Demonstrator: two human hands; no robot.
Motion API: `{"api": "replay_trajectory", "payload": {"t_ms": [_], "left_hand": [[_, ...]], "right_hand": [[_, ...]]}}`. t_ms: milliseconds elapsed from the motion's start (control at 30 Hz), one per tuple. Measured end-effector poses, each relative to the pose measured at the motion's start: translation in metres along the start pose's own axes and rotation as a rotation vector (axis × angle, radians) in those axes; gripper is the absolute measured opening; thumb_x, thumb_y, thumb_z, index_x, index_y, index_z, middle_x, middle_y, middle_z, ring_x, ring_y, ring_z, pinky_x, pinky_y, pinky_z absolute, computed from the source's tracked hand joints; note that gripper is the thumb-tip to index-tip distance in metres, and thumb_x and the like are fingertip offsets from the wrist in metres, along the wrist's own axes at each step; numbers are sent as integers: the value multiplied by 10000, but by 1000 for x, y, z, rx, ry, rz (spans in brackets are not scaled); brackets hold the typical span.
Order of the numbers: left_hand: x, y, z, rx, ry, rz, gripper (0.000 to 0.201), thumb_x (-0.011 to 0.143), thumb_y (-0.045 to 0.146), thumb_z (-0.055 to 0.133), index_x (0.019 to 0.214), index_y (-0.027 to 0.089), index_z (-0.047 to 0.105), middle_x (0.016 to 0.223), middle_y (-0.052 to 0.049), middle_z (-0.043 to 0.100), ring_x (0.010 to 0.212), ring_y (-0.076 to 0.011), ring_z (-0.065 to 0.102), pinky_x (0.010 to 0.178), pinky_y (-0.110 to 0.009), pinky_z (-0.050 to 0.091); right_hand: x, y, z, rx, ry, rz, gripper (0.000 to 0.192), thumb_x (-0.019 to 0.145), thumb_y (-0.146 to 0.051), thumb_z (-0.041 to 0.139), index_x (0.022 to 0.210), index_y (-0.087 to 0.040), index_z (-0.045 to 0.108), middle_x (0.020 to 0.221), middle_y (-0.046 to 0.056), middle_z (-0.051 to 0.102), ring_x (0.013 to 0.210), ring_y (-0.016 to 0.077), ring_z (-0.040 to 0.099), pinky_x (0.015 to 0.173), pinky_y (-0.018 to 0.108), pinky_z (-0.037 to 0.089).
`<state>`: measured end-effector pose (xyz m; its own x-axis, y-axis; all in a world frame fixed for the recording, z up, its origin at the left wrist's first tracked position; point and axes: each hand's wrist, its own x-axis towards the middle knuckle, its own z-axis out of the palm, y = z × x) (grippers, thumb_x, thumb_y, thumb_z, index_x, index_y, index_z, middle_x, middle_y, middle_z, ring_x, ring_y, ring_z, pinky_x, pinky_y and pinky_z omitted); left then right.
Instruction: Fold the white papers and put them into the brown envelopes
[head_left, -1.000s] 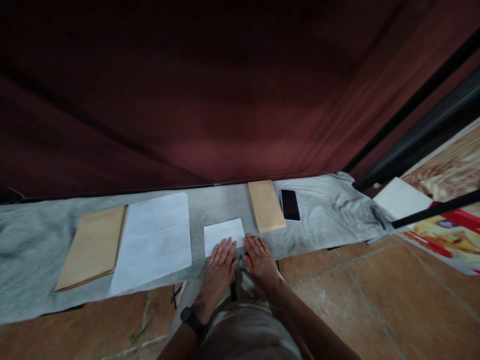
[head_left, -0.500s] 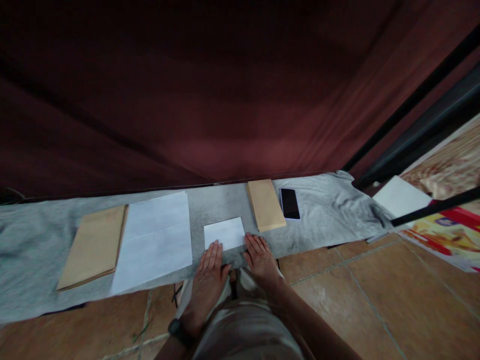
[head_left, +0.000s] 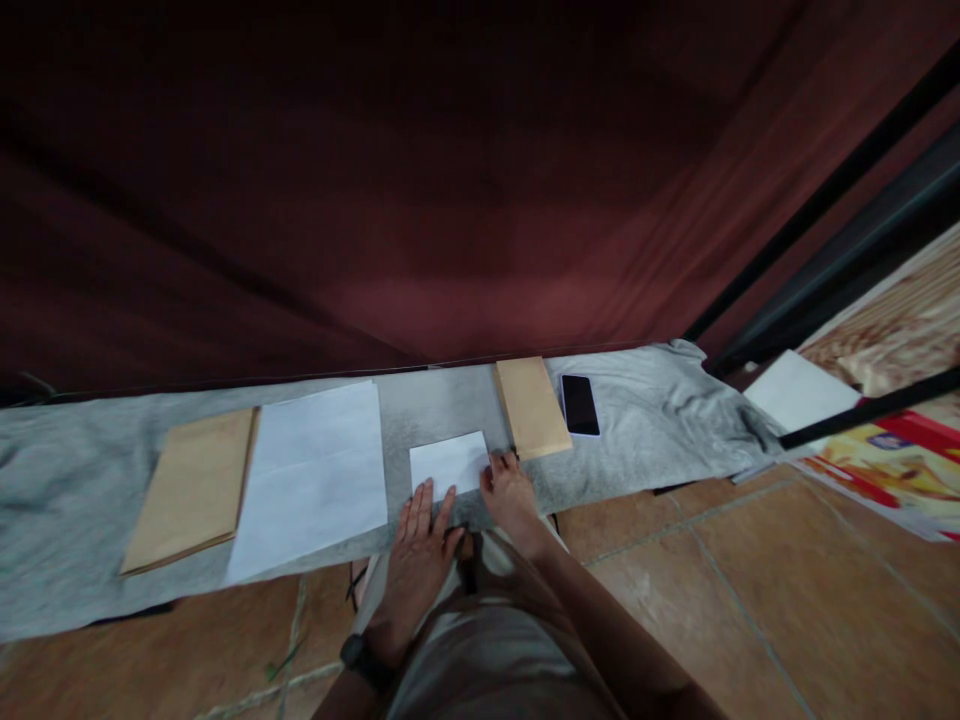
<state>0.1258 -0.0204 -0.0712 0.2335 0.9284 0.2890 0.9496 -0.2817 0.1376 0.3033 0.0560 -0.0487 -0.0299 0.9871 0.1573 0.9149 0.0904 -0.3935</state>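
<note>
Left hand (head_left: 421, 560) lies flat, fingers spread, fingertips at the near edge of the small white paper (head_left: 448, 462). Right hand (head_left: 511, 498) has fingers curled in at the paper's right edge, near corner; can't tell if it pinches the paper or only presses. Hands are apart from each other, one at each side of the paper's near edge. Paper lies flat on the desk (head_left: 442, 400), on grey cloth (head_left: 645, 405), between the large white sheet (head_left: 315, 480) and the right-hand brown envelopes (head_left: 534, 405). Folded or single: can't tell.

Risks, as judged. Main one: paper skews or creases off line if the right fingers pull while the left only rests lightly. Second: soft cloth gives under pressure, so the paper could slide or dent, and a press there comes out uneven. Third: right knuckles sit just beside the brown envelopes; a sideways swing could nudge them toward the phone (head_left: 581, 405) right next to them. Fourth: paper is close to the desk's front, so a slip toward the body could drop it over the edge to the tiled floor (head_left: 697, 580). Left side: large sheet sits near the left hand and its near corner reaches the front edge; a wide elbow or wrist move could drag it, along with the left-hand brown envelopes (head_left: 191, 490) touching it.
</note>
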Motion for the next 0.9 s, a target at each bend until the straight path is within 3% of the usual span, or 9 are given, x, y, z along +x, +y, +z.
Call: {"api": "replay_trajectory", "payload": {"t_ms": [167, 400, 533, 700, 800, 900], "left_hand": [[0, 1, 0, -10, 10, -7, 591, 1029, 428, 442, 1578, 212, 417, 1682, -173, 316, 1550, -343, 314, 1203, -564, 377], [-2, 1, 0, -37, 24, -4, 573, 1032, 417, 443, 1554, 183, 450, 1682, -195, 304, 1547, -356, 316, 1209, -572, 365], [0, -1, 3, -189, 27, -48, 560, 1044, 424, 413, 1545, 177, 456, 1663, -186, 354, 1547, -338, 322, 1222, -587, 343], [17, 6, -16, -604, 91, -294, 551, 1043, 472, 387, 1483, 173, 532, 1608, -166, 457, 1501, -305, 412, 1247, -557, 321], [33, 14, -41, -930, 97, -514, 564, 1004, 565, 452, 1422, 212, 592, 1515, -128, 573, 1450, -294, 482, 1252, -514, 326], [49, 19, -64, -1399, 56, -780, 657, 930, 699, 514, 1342, 199, 623, 1313, -149, 703, 1250, -313, 653, 1102, -507, 503]], "right_hand": [[13, 1, 3, 41, -59, 94, 273, 998, -248, 539, 1219, -161, 673, 1106, 143, 736, 979, 254, 714, 847, 320, 548], [19, 8, 5, 332, -88, 122, 158, 937, -223, 569, 928, -224, 727, 835, 45, 757, 775, 209, 719, 718, 269, 541], [15, 1, 0, 516, -78, 115, 186, 958, -273, 545, 939, -223, 724, 750, -4, 724, 648, 165, 677, 595, 233, 521], [12, -12, -20, 937, 12, 125, 255, 973, -374, 524, 962, -222, 727, 810, 6, 730, 682, 174, 676, 611, 257, 554], [10, -18, -36, 918, 96, 36, 252, 986, -376, 548, 986, -219, 744, 860, 24, 753, 752, 189, 698, 719, 290, 582], [6, -21, -47, 844, 148, -153, 264, 1019, -285, 503, 1113, -231, 744, 1077, 59, 777, 1006, 212, 722, 926, 344, 581]]}}
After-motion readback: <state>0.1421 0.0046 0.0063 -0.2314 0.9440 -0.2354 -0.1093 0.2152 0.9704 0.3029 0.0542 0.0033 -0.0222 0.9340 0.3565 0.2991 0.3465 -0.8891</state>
